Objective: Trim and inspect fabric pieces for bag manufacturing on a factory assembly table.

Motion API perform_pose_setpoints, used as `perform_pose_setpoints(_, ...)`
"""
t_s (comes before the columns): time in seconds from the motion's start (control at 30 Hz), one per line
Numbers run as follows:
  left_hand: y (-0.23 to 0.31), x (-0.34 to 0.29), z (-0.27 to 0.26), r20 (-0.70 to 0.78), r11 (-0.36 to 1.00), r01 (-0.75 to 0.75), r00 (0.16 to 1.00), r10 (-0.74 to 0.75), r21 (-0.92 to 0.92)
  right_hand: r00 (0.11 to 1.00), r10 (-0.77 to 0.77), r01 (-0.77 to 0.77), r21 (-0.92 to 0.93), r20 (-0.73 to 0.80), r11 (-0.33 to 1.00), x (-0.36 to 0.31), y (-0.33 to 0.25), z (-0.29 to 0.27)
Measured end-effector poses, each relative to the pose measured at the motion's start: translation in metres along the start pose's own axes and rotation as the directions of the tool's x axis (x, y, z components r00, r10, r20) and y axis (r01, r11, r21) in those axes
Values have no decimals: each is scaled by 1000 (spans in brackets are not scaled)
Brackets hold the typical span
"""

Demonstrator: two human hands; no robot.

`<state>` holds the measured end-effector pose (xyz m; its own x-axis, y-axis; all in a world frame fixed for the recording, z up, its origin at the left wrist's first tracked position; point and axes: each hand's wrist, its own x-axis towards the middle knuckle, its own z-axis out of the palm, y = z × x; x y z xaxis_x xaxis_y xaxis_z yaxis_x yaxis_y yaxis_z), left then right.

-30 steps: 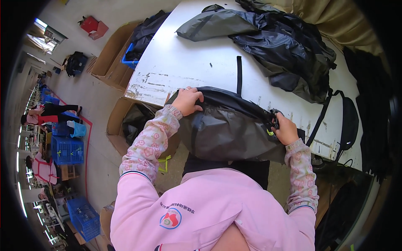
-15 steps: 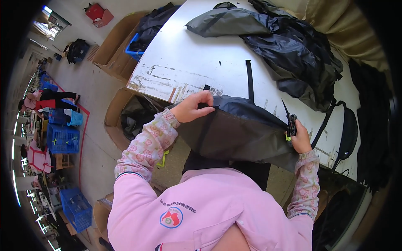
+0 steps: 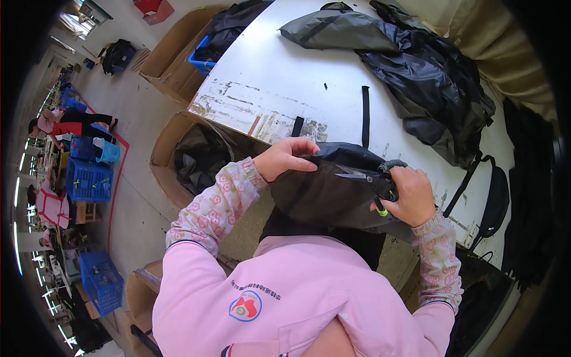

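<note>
In front of the body, at the near edge of the white table (image 3: 267, 74) and partly beyond it: a dark fabric piece (image 3: 333, 199), thin, with some shine. On its upper edge, toward the left end, the left hand (image 3: 289, 159), with thumb and fingers brought together and clamped on the cloth. Toward the other end, the right hand (image 3: 411, 193), closed around the handles of the scissors (image 3: 375, 179). Blades a little apart, pointed to the left hand, located over the fabric; not possible to tell whether in contact with it. Beside the handles, a small yellow-green item (image 3: 381, 212).

Just beyond the fabric, on the white surface, a long black strap (image 3: 365, 113) and, nearer to the left hand, a shorter strap (image 3: 298, 126). Farther away, a tiny black scrap (image 3: 325, 86). On the right part of the table, a large crumpled heap (image 3: 440, 101) of black and grey-green cloth; near the right edge, a black pouch (image 3: 493, 202).

To the left of the table, an open cardboard box (image 3: 163, 152) with dark cloth inside, and farther along, a blue basket (image 3: 202, 64), also with dark cloth. At far left, blue crates (image 3: 89, 178) and a red line (image 3: 117, 196) on the floor.
</note>
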<state>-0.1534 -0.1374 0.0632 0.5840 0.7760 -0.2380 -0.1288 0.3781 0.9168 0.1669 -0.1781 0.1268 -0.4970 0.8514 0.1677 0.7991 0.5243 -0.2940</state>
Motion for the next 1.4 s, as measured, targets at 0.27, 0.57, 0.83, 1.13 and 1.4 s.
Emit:
perform_pose_setpoints(0.27, 5, 0, 10, 19, 999, 42, 999, -41, -33, 997, -71, 73, -62, 27, 995, 20, -7, -1)
perform_pose_setpoints(0.57, 4, 1, 13, 49, 999, 37, 998, -35, -36, 996, -85, 86, -68, 15, 994, 27, -18, 3)
perform_pose_setpoints(0.83, 10, -4, 18, 64, 999, 42, 997, -41, -27, 996, -83, 85, -68, 35, 994, 24, -12, 5)
perform_pose_setpoints(1.13, 33, 0, 14, 55, 992, -12, 998, 6, 126, 974, 218, -220, 26, 62, 975, -4, 10, -4)
perform_pose_setpoints(1.4, 124, 81, -44, -20, 698, -289, 917, 398, 655, 842, 540, -540, 19, 26, 841, -92, 65, 28)
